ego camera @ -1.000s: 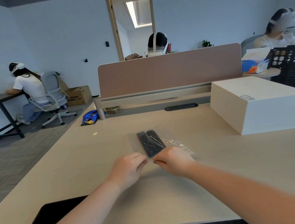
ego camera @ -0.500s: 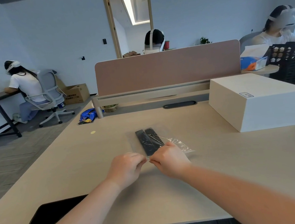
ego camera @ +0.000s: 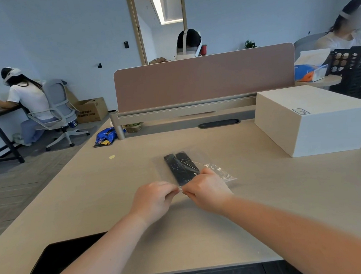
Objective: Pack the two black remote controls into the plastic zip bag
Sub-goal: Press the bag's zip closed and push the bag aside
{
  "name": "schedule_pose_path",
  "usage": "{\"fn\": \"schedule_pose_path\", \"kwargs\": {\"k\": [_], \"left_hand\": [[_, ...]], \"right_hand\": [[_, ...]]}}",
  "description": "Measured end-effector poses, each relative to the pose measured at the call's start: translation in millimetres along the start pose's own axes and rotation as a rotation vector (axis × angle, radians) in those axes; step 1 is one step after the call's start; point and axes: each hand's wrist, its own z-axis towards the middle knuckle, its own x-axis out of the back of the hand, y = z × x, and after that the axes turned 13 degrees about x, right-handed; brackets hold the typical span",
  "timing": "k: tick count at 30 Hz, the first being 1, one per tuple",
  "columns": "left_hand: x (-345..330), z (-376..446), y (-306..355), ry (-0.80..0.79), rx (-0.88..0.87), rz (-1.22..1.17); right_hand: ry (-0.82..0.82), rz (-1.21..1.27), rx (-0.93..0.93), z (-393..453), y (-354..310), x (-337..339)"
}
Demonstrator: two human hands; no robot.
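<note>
Both hands meet at the near edge of the plastic zip bag (ego camera: 199,167): the left hand (ego camera: 153,200) has its grip pinched narrow on that edge, and the right hand (ego camera: 207,188) pinches the same edge just beside it, fingertips of the two nearly touching. The bag lies flat on the counter (ego camera: 287,193), and the two black remote controls (ego camera: 181,168) sit inside it side by side, their long sides touching, pointing away from the person. The bag's right part is crumpled and loose — it spreads out past the right hand. Around the bag the counter is bare on all sides, with wide room to the left and toward the near edge. A white box (ego camera: 316,119) stands well apart at the right, close to the counter's right edge. A black tablet (ego camera: 61,258) lies at the near left corner, partly under the left forearm. At the far edge a pink divider (ego camera: 205,78) runs across — a dark cable slot (ego camera: 218,123) sits just before it. A small yellow dot (ego camera: 112,157) marks the counter toward the left edge.
</note>
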Motion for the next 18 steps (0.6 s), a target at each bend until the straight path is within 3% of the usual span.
{"fn": "schedule_pose_path", "kwargs": {"k": [18], "left_hand": [[-0.4, -1.2, -3.9, -0.048, -0.034, 0.022]], "right_hand": [[0.011, -0.042, 0.044, -1.2, -1.3, -4.1]]}}
